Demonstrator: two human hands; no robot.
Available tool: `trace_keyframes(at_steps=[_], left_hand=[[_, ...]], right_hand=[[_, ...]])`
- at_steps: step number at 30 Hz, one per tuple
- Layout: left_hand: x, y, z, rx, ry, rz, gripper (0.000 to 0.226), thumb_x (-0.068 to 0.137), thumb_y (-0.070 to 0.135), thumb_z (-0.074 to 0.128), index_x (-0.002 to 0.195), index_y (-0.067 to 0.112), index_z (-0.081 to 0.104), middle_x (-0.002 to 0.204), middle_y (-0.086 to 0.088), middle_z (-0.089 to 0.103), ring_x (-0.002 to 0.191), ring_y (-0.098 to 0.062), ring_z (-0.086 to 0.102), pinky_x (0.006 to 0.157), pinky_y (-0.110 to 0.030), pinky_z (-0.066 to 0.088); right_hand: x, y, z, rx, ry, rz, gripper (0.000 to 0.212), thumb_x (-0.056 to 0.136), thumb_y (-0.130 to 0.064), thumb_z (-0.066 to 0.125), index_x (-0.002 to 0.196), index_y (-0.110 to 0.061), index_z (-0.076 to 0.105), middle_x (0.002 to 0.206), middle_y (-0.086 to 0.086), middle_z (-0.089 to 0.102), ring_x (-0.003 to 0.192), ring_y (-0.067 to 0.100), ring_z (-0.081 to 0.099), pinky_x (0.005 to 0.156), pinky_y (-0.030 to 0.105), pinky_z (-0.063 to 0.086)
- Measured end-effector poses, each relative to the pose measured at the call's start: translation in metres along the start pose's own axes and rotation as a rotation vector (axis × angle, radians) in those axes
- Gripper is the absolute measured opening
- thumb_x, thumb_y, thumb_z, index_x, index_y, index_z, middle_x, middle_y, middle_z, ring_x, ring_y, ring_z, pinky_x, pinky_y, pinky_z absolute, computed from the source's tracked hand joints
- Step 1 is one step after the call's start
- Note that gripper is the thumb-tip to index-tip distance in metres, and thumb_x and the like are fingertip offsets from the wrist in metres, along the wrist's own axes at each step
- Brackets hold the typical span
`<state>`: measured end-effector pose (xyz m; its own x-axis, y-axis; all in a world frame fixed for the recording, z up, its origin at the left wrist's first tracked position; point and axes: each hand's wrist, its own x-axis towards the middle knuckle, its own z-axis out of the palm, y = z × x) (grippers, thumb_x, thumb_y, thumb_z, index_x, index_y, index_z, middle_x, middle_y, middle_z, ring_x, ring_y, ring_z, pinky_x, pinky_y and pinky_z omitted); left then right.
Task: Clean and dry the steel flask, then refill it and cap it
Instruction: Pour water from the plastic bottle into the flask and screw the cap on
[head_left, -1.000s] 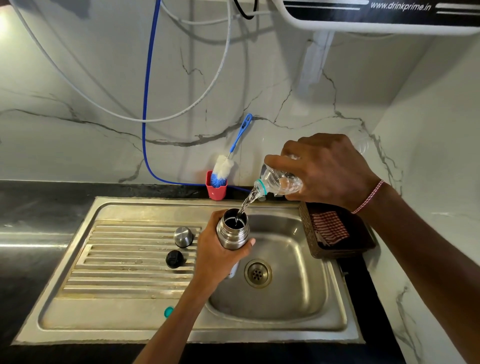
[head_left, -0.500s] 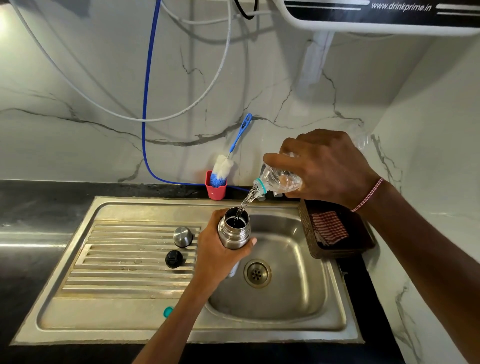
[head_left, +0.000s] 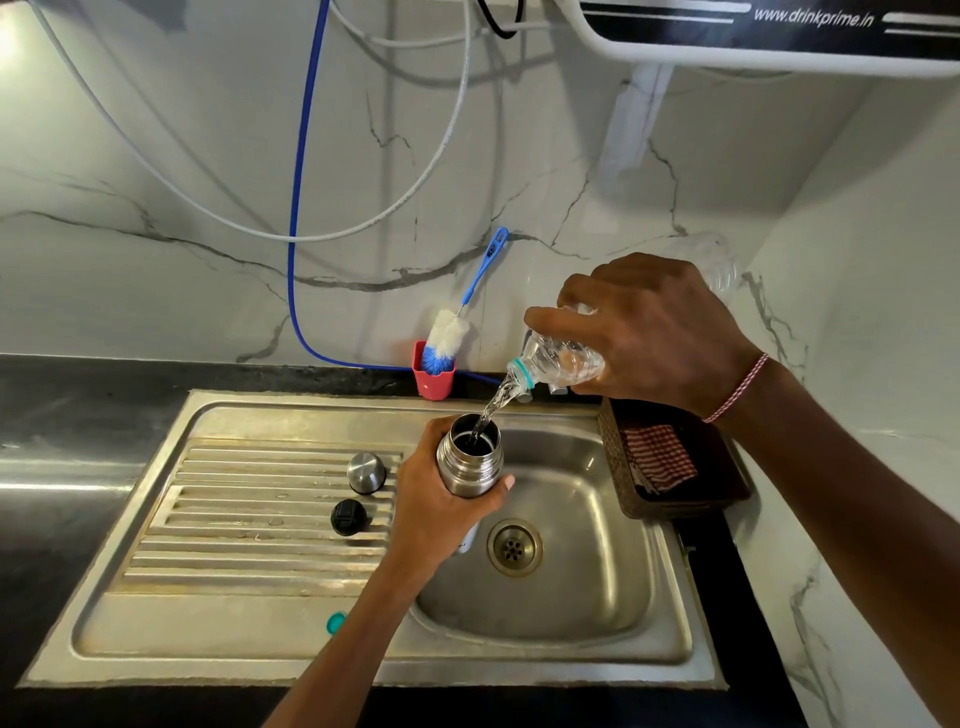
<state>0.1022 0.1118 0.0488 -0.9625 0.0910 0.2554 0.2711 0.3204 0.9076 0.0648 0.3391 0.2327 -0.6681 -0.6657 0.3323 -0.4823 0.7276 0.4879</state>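
1. On the ribbed drainboard (head_left: 234, 499) at the left I see a steel cap (head_left: 367, 472) and, just nearer, a black stopper (head_left: 348, 516), close together but apart
2. A small teal bottle cap (head_left: 336, 622) lies on the flat near part of the drainboard
3. At the far edge a red cup (head_left: 434, 376) holds a blue-and-white bottle brush (head_left: 445, 340) that leans against the marble wall
4. My left hand (head_left: 441, 512) is wrapped round the body of the steel flask (head_left: 470, 465), holding it open-mouthed and nearly upright over the left side of the sink (head_left: 587, 571)
5. My right hand (head_left: 654, 338) grips a clear plastic bottle (head_left: 558, 364), tilted neck down, and a stream of water (head_left: 491, 410) runs from it into the flask's mouth
6. At the right of the sink a dark woven basket (head_left: 618, 467) holds a red checked cloth (head_left: 657, 457)
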Motion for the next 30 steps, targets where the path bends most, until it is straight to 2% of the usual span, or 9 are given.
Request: trace_keyframes(at_steps=[10,14,20,30], left_hand=[[0.0,-0.001,-0.002,-0.003,0.004,0.001,0.072,0.063,0.023,0.098,0.114,0.044,0.051,0.109,0.036,0.064,0.095,0.005,0.067,0.078,-0.009,0.051],[0.001,-0.003,-0.003,-0.016,0.006,0.006,0.07,0.064,0.024,0.098,0.114,0.042,0.053,0.107,0.029,0.067,0.094,-0.002,0.069,0.078,-0.013,0.054],[0.002,-0.002,-0.004,-0.023,0.015,0.005,0.071,0.064,0.024,0.098,0.114,0.044,0.052,0.108,0.031,0.066,0.095,0.0,0.069,0.078,-0.012,0.053],[0.003,0.001,-0.007,-0.028,0.034,0.009,0.071,0.064,0.023,0.098,0.114,0.044,0.052,0.108,0.031,0.066,0.095,0.0,0.068,0.077,-0.01,0.052]], right_hand=[[0.007,-0.003,0.0,-0.002,-0.024,-0.04,0.045,0.081,-0.055,0.071,0.119,-0.032,0.063,0.098,0.001,0.068,0.073,0.025,0.062,0.066,0.034,0.047],[0.011,-0.004,-0.002,-0.006,-0.028,-0.078,0.04,0.083,-0.047,0.069,0.119,-0.032,0.064,0.097,0.002,0.068,0.074,0.025,0.062,0.066,0.034,0.047],[0.021,-0.007,-0.002,-0.026,-0.045,-0.11,0.037,0.082,-0.038,0.071,0.117,-0.035,0.06,0.095,0.0,0.066,0.074,0.025,0.06,0.066,0.032,0.044],[0.037,-0.008,-0.007,-0.069,-0.124,-0.221,0.044,0.079,-0.032,0.071,0.119,-0.031,0.054,0.096,0.003,0.064,0.076,0.027,0.06,0.072,0.039,0.048]])
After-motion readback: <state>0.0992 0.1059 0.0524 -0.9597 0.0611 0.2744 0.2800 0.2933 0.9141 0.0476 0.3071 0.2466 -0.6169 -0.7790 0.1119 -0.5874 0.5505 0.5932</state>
